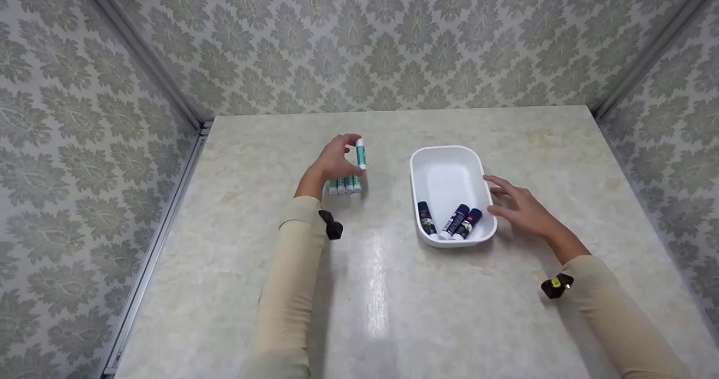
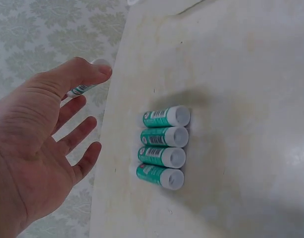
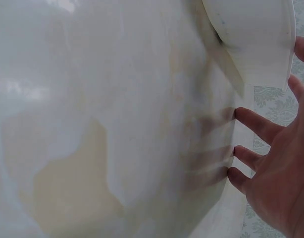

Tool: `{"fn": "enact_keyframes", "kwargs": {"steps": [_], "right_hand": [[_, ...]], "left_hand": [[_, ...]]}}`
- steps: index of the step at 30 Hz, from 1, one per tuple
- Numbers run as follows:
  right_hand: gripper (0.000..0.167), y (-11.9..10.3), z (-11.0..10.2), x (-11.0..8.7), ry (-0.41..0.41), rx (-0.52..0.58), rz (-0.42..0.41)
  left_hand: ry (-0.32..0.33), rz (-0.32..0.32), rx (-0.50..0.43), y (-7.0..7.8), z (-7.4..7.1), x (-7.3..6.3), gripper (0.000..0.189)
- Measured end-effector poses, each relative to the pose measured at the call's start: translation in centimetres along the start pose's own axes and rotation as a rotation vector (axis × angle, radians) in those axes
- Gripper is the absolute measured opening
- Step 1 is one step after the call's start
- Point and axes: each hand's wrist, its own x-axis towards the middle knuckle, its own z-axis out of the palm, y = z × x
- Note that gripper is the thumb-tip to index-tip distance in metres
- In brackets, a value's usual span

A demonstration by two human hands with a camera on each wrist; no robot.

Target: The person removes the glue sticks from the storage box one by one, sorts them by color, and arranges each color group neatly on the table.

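Observation:
My left hand point(image 1: 336, 160) pinches a green glue stick point(image 1: 361, 155) with white ends between thumb and forefinger, raised over the table. The other fingers spread apart in the left wrist view. Under that hand, several matching green glue sticks point(image 2: 162, 118) lie side by side in a row. At the right side of a white plastic bin point(image 1: 449, 177), my right hand point(image 1: 523, 211) has its fingertips at the rim, fingers loosely extended. Three dark blue glue sticks point(image 1: 428, 222) with white ends lie in the near end of the bin.
The pale marbled table point(image 1: 224, 278) carries everything. Patterned wall panels point(image 1: 348, 48) close it in at the back and both sides, with a metal rail point(image 1: 151, 255) along the left. Light glares off the tabletop between the forearms.

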Motion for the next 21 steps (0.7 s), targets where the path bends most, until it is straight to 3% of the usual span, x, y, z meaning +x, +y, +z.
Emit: {"fn": "enact_keyframes", "kwargs": {"steps": [9, 21], "right_hand": [[0.073, 0.2, 0.0, 0.0, 0.019, 0.008, -0.028], [0.073, -0.1, 0.0, 0.0, 0.012, 0.005, -0.009]], "left_hand": [[0.020, -0.058, -0.021, -2.5, -1.7, -1.0, 0.089], [0.046, -0.076, 0.010, -6.0, -3.0, -2.1, 0.090]]}}
